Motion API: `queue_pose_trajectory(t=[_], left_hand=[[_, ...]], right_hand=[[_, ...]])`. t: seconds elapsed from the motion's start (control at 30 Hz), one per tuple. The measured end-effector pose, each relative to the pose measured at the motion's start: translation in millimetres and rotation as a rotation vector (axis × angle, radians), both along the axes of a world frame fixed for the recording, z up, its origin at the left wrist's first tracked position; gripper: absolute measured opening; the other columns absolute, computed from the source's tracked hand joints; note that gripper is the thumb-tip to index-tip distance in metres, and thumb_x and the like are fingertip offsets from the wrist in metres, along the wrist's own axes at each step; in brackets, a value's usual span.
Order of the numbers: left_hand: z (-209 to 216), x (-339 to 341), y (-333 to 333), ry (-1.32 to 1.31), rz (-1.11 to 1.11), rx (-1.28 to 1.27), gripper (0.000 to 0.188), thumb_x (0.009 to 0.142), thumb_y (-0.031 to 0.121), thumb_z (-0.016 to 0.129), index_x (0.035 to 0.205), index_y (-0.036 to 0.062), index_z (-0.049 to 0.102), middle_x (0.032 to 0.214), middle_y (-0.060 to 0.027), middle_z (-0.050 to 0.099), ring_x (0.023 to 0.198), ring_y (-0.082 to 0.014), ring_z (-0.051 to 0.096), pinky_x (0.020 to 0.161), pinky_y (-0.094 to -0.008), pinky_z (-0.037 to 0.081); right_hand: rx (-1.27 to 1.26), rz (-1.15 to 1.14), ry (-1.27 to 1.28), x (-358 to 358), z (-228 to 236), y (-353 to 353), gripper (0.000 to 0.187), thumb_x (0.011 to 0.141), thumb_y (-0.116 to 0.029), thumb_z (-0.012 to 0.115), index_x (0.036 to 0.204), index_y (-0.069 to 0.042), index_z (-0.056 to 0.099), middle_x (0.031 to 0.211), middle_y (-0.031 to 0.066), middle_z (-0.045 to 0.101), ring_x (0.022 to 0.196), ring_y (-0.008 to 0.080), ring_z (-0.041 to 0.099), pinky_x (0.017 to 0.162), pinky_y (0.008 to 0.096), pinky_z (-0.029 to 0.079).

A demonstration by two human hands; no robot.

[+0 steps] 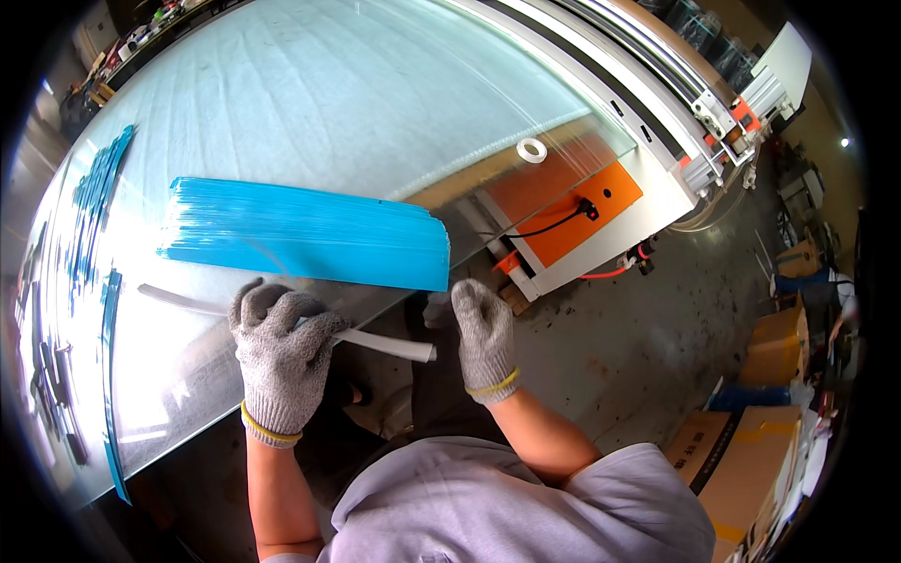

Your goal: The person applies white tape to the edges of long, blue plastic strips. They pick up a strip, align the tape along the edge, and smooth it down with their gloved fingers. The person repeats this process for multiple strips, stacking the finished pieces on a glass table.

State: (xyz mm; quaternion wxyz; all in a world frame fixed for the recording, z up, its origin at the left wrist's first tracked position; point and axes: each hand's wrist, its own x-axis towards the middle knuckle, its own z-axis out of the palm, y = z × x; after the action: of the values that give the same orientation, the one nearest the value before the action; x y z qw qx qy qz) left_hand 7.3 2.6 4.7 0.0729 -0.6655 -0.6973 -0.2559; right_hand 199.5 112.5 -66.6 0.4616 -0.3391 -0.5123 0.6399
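Observation:
My left hand point(282, 357), in a grey knit glove with a yellow cuff, is closed around a long, thin whitish strip point(389, 344). One end of the strip sticks out to the right past the glass edge; the other lies over the glass on the left. My right hand point(486, 338), gloved alike, is apart from the strip, just off the near right corner of a bundle of blue strips point(310, 235). Its fingers are pressed together, and anything between them is too small to make out. The bundle lies flat on a large glass sheet point(310, 103).
More blue strips point(94, 202) and a single blue strip point(111, 375) lie at the left, beside dark strips point(58, 394). A white tape roll point(531, 150) sits near the glass's right edge. Beyond stands a machine with an orange panel point(563, 216). Cardboard boxes point(723, 469) stand right.

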Motion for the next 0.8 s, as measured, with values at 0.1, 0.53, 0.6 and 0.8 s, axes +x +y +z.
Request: queue_pose_trajectory(t=[0.1, 0.53, 0.6, 0.8], left_hand=[[7.0, 8.2, 4.6, 0.103, 0.077, 0.097, 0.016, 0.071, 0.009, 0.077, 0.086, 0.0142, 0.077, 0.102, -0.0042, 0.068, 0.108, -0.0332, 0.061, 0.108, -0.0574, 0.040], [0.3, 2.7, 3.2, 0.032, 0.033, -0.019, 0.047, 0.073, 0.009, 0.076, 0.119, 0.0136, 0.070, 0.112, -0.0064, 0.068, 0.107, -0.0335, 0.061, 0.105, -0.0518, 0.042], [-2.1, 1.5, 2.2, 0.030, 0.025, 0.010, 0.036, 0.072, 0.010, 0.076, 0.108, 0.0132, 0.073, 0.105, -0.0058, 0.068, 0.104, -0.0330, 0.061, 0.104, -0.0528, 0.042], [-2.4, 2.0, 4.8, 0.047, -0.018, 0.108, 0.014, 0.071, 0.012, 0.077, 0.085, 0.0136, 0.076, 0.093, -0.0045, 0.067, 0.100, -0.0312, 0.062, 0.103, -0.0561, 0.043]], right_hand=[[-0.089, -0.004, -0.022, -6.3, 1.2, 9.6, 0.022, 0.100, -0.017, 0.066, 0.084, -0.001, 0.067, 0.077, 0.0068, 0.068, 0.072, 0.0124, 0.065, 0.072, 0.0285, 0.052], [0.440, -0.102, -0.256, 3.0, -6.3, -10.1, 0.012, 0.090, -0.004, 0.074, 0.088, 0.001, 0.063, 0.084, 0.0087, 0.069, 0.077, 0.0141, 0.064, 0.072, 0.0290, 0.050], [0.317, -0.047, -0.207, 4.9, -6.3, -10.0, 0.013, 0.094, -0.007, 0.072, 0.088, 0.001, 0.063, 0.084, 0.0078, 0.069, 0.076, 0.0134, 0.064, 0.071, 0.0286, 0.049], [-0.096, 0.035, 0.028, -0.5, -2.4, -6.3, 0.019, 0.100, -0.014, 0.066, 0.088, 0.001, 0.067, 0.079, 0.0050, 0.069, 0.070, 0.0101, 0.062, 0.068, 0.0274, 0.049]])
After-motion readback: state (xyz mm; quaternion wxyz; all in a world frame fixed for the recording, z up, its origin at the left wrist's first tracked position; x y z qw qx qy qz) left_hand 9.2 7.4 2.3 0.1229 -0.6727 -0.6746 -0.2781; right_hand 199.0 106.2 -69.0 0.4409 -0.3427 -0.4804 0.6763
